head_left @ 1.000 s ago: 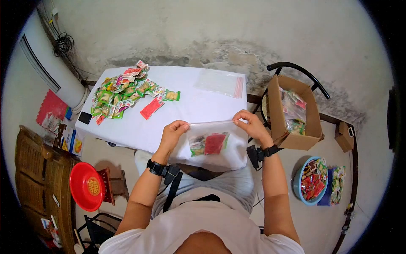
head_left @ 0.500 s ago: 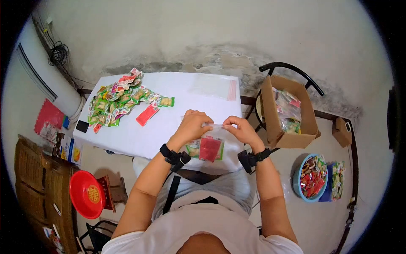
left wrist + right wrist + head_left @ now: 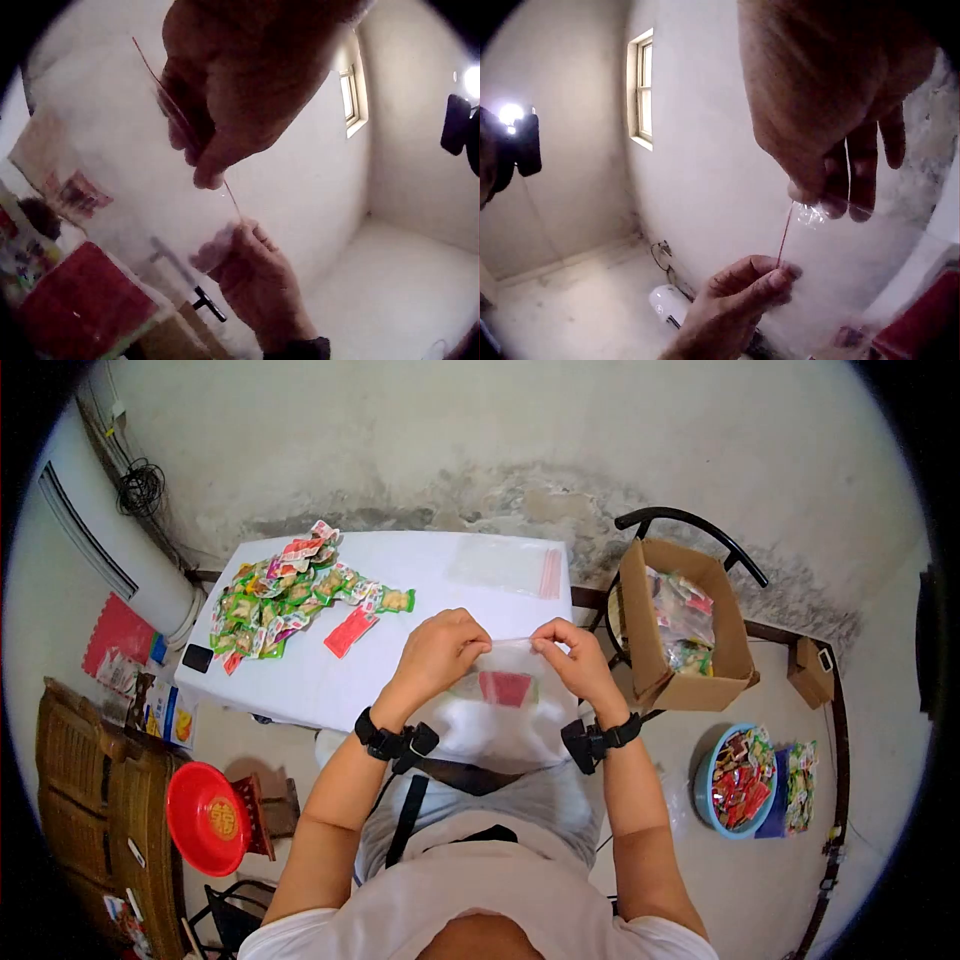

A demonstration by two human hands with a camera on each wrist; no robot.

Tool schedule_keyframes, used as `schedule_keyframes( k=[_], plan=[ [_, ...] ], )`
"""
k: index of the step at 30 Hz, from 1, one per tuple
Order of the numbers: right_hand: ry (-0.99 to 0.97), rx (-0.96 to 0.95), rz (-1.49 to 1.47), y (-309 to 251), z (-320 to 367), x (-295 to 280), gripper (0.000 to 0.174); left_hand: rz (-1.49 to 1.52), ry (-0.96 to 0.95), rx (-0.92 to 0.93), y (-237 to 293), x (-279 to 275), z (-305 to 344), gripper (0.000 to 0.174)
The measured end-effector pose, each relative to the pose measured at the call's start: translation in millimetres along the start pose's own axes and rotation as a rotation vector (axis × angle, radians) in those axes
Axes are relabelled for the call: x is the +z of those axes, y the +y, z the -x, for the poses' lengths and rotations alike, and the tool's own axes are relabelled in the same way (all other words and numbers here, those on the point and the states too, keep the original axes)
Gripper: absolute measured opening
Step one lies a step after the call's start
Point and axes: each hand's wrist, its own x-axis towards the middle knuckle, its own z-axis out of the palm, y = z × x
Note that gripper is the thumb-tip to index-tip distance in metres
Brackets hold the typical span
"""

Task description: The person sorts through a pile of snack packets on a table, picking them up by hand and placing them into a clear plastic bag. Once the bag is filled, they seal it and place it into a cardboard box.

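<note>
Clear plastic bag point(image 3: 510, 659) pinched at its top edge.
Left hand point(image 3: 437, 653) and right hand point(image 3: 577, 663), fingers curled, hold it at the white cloth-covered table point(image 3: 300, 687); a red rectangular packet point(image 3: 505, 688) shows inside.

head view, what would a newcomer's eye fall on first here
The bright red basin with its gold emblem probably catches the eye first, low on the left of the head view. Next comes the heap of colourful packets on the left part of the white-covered table. Near the middle, the left hand and right hand pinch the upper edge of a clear bag with a red packet showing inside.
</note>
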Motion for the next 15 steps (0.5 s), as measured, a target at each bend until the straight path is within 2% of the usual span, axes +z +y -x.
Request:
schedule_keyframes(
  k=[2, 5, 7, 9, 11, 12, 15],
  plan=[
    [0.009, -0.037, 0.017, -2.0, 2.4, 3.3, 0.011, -0.010, 0.017, 0.004, -0.7, -0.1, 3.1, 0.008],
    [0.032, -0.004, 0.012, 25.1, 2.1, 16.3, 0.011, 0.005, 0.009, -0.009, -20.0, 22.0, 6.1, 0.007],
    [0.048, 0.020, 0.058, 28.2, 3.6, 17.5, 0.011, 0.028, -0.033, -0.111, -28.8, 34.2, 5.6, 0.007],
    [0.066, 0.050, 0.103, 30.0, 3.6, 16.9, 0.012, 0.066, -0.029, -0.117, -27.2, 33.5, 1.4, 0.006],
    [0.115, -0.076, 0.110, 34.6, 1.0, 15.8, 0.010, 0.102, -0.025, -0.126, -25.5, 33.6, 0.6, 0.006],
    [0.118, -0.077, 0.111, 34.2, 0.7, 14.7, 0.010, 0.089, -0.030, -0.135, -24.9, 33.9, -1.5, 0.006],
    [0.089, 0.032, 0.112, 30.0, 1.2, 11.2, 0.010, 0.102, -0.029, -0.131, -27.9, 39.3, -6.9, 0.006]
  ],
)
